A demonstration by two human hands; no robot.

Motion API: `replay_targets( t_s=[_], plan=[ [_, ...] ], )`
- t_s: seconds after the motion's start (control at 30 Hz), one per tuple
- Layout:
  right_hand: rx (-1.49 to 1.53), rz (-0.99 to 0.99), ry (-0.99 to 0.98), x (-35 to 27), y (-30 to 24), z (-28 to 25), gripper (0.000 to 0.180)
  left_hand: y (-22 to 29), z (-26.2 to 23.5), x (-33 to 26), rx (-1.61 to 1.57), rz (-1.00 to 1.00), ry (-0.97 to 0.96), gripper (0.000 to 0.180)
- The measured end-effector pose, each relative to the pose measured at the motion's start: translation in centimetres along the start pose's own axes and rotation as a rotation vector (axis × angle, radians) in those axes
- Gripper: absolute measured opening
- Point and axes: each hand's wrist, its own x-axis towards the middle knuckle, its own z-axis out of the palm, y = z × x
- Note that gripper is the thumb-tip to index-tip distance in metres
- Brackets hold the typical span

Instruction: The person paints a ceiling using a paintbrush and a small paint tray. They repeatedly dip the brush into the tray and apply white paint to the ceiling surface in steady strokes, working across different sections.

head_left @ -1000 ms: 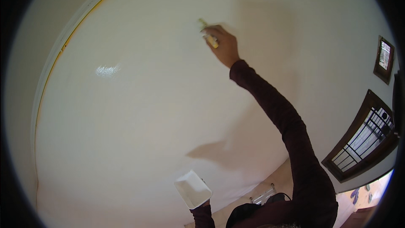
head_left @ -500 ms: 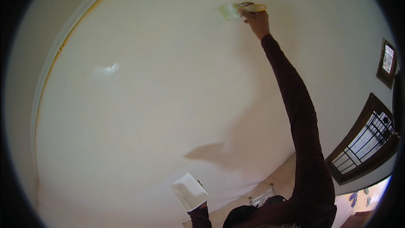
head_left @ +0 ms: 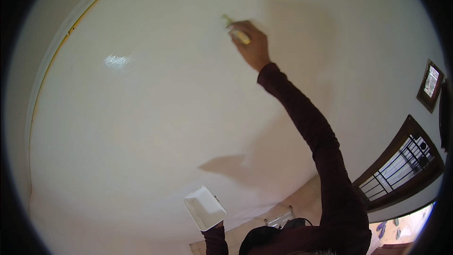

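Note:
In my right hand (head_left: 256,45), raised high on an outstretched arm, is a paintbrush (head_left: 243,37) with a yellowish handle. Its bristles, seen nearly edge-on and slightly blurred, point up and left at the pale wall (head_left: 155,113); whether they touch it I cannot tell. Low in the view, my left hand (head_left: 220,225) supports a white rectangular tray (head_left: 205,209). Most of that hand is hidden behind the tray, which is tilted so that its white inside shows. A glossy patch (head_left: 118,61) shines on the wall at the upper left.
A white trim strip with a yellow edge (head_left: 71,32) curves along the left. On the right are a dark-framed barred window (head_left: 401,165) and a smaller framed opening (head_left: 430,81). Below, part of a metal ladder (head_left: 281,219) stands over a tan tiled floor (head_left: 302,197).
My right hand has moved left and down with the brush, which has turned from broadside to nearly edge-on. The tray stays in my left hand, and the whole view has shifted slightly.

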Motion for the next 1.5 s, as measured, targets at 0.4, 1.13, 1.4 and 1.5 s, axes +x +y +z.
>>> replay_targets(
  t_s=[0.4,1.13,1.4,1.5],
  plan=[
    [0.351,0.497,-0.004,4.9,9.4,-7.0,0.036,0.3,0.3,-0.3,-0.026,-0.001,0.017,0.063],
    [-0.043,0.026,0.018,0.5,1.3,-0.7,0.020,-0.7,0.5,0.1,0.017,-0.008,-0.056,0.063],
    [0.475,0.441,-0.242,-0.4,2.1,-2.2,0.022,-0.2,0.1,0.2,0.248,0.079,-0.032,0.057],
    [0.400,0.524,-0.127,1.4,8.7,-6.1,0.027,-0.2,-0.8,0.8,0.207,0.053,-0.027,0.058]
  ],
)
